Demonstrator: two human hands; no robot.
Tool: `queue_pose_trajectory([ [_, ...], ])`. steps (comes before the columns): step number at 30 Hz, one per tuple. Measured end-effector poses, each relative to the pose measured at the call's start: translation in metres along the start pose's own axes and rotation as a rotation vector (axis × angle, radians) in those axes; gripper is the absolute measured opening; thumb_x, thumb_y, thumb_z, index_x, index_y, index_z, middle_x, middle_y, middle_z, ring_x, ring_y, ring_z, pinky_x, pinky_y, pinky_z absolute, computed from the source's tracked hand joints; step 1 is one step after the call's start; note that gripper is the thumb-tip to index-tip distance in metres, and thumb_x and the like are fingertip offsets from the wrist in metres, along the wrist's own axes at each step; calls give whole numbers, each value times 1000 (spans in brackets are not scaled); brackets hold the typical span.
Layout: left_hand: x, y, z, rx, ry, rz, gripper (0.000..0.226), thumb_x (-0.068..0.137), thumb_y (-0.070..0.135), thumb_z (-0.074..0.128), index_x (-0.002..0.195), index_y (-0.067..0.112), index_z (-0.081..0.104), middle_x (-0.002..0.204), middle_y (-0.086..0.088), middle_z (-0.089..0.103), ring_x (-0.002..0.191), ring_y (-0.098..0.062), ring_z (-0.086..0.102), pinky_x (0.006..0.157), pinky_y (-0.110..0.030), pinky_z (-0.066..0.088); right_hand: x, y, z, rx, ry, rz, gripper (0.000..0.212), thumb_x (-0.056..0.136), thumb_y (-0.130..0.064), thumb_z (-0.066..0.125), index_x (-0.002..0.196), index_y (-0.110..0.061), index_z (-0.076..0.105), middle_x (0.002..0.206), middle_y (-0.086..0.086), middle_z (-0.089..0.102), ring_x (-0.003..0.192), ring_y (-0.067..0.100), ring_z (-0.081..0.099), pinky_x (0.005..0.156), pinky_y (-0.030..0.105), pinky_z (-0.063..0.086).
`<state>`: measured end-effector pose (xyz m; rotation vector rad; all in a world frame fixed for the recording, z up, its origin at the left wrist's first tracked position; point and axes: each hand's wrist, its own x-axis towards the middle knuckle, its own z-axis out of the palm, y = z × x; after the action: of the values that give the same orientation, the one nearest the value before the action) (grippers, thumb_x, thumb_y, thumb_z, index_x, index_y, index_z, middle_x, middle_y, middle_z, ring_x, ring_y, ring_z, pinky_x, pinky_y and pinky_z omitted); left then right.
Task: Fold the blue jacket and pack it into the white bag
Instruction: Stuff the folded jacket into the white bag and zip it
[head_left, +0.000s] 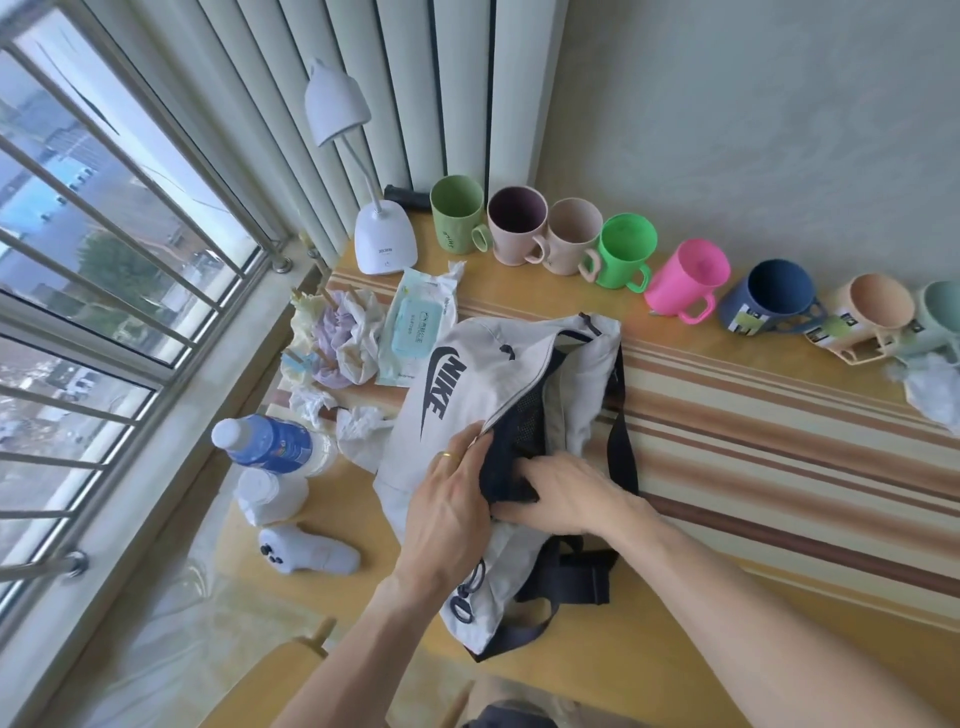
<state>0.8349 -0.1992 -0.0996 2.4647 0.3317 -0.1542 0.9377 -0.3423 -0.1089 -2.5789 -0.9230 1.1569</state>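
Note:
The white bag with dark lettering lies on the table, its zip opening facing up. Dark blue jacket fabric sits bunched inside the opening, mostly hidden by the bag and my hands. My left hand grips the near edge of the bag's opening, fingers curled over the rim. My right hand lies flat on the jacket, its fingertips pressed into the fabric inside the bag. A dark strap runs along the bag's right side, and a buckle lies near my right wrist.
A row of coloured mugs lines the wall. A white desk lamp, a wipes pack, crumpled cloths, a water bottle, a white jar and a white controller crowd the left by the window.

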Motion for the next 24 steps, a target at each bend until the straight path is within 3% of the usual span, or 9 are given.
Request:
queue_pose_trajectory([
  [2, 0, -4, 7, 31, -46, 9, 79, 76, -5, 42, 151, 18, 39, 163, 5, 32, 130, -25, 52, 100, -35, 50, -11, 2, -7, -91, -76, -44, 44, 86, -65, 53, 82, -23, 63, 85, 3, 67, 87, 31, 66, 63, 34, 40],
  [4, -1, -10, 17, 57, -123, 43, 79, 79, -1, 41, 154, 21, 33, 166, 6, 25, 131, -25, 50, 103, -36, 48, -21, 5, -12, -146, -162, -63, 35, 90, -51, 57, 89, -19, 70, 84, 3, 61, 86, 30, 63, 66, 36, 45],
  [6, -5, -16, 24, 39, -200, 100, 78, 83, 5, 44, 156, 25, 30, 166, 6, 25, 139, -21, 44, 110, -29, 40, -28, 9, -13, -183, -193, -78, 18, 88, -34, 59, 87, -17, 65, 90, 2, 53, 86, 26, 54, 70, 38, 46],
  [9, -16, -19, 22, -152, -263, 61, 75, 86, 10, 52, 154, 33, 34, 161, 12, 34, 140, -11, 43, 112, -21, 36, -39, 16, -7, -188, -72, -146, 10, 88, -26, 59, 88, -24, 49, 94, -5, 40, 87, 18, 41, 73, 35, 39],
  [12, -34, -21, 12, -269, -147, -8, 67, 83, 20, 62, 145, 35, 43, 135, 14, 51, 108, -5, 56, 93, -28, 51, -50, 18, 7, -172, 159, -214, 18, 87, -7, 55, 92, -22, 46, 88, -8, 40, 80, 17, 42, 67, 32, 36],
  [14, -47, -22, 8, -205, -87, -10, 59, 81, 35, 70, 136, 35, 48, 119, 14, 49, 97, -4, 55, 83, -24, 50, -57, 14, 17, -142, 293, -206, 26, 85, 2, 52, 93, -21, 45, 89, -8, 41, 76, 18, 47, 62, 32, 38],
  [16, -58, -25, 9, -97, -78, 7, 55, 81, 39, 72, 130, 34, 49, 108, 14, 49, 91, -6, 56, 77, -24, 51, -62, 6, 24, -121, 377, -182, 28, 85, 4, 53, 95, -21, 44, 93, -6, 41, 72, 16, 45, 58, 32, 44],
  [20, -70, -25, 13, -48, 7, -42, 35, 87, 21, 65, 117, 32, 51, 93, 14, 60, 71, -10, 61, 63, -32, 54, -66, -7, 29, -49, 474, -138, 31, 85, 5, 54, 93, -21, 40, 97, -4, 38, 62, 15, 42, 53, 34, 51],
  [24, -76, -22, 13, -101, 66, -118, 19, 82, 14, 70, 87, 29, 59, 77, 15, 63, 65, -10, 61, 59, -29, 52, -72, -22, 30, -6, 507, -201, 16, 93, -13, 58, 93, -20, 44, 99, -4, 40, 62, 12, 49, 54, 28, 50],
])
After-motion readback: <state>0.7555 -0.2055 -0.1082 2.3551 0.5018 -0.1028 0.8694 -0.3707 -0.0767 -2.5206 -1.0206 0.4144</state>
